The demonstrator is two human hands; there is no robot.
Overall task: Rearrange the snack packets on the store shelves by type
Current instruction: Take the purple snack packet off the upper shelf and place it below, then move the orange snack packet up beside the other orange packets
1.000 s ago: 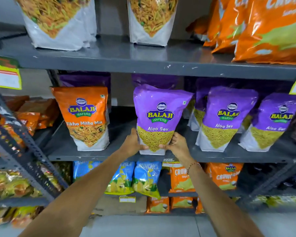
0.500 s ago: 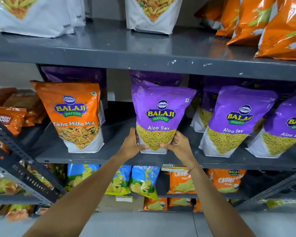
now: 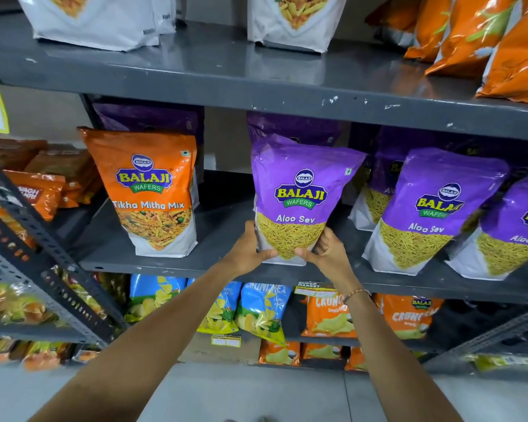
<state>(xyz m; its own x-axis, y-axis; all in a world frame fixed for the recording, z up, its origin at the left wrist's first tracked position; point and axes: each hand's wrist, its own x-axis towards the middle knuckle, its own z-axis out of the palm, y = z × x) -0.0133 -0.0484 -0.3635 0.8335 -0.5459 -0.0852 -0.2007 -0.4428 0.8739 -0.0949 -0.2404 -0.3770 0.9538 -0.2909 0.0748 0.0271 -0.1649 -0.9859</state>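
Note:
A purple Aloo Sev packet point(image 3: 301, 190) stands upright on the middle grey shelf point(image 3: 226, 269). My left hand point(image 3: 250, 249) grips its lower left corner and my right hand point(image 3: 325, 251) grips its lower right corner. To its left, across a gap, stands an orange Tikha Mitha Mix packet point(image 3: 151, 193). More purple Aloo Sev packets point(image 3: 433, 208) stand to the right, and others sit in a back row, partly hidden.
The top shelf point(image 3: 256, 83) holds white-bottomed mix packets point(image 3: 290, 19) and orange packets point(image 3: 485, 35). Below are blue chip bags point(image 3: 261, 312) and orange Crunchex bags point(image 3: 329, 315). A slanted perforated rack post point(image 3: 43, 257) and a side rack of orange packets stand at left.
The held Aloo Sev packet stays between both hands at the same shelf spot. The view has come closer and tilted, so the shelves look larger.

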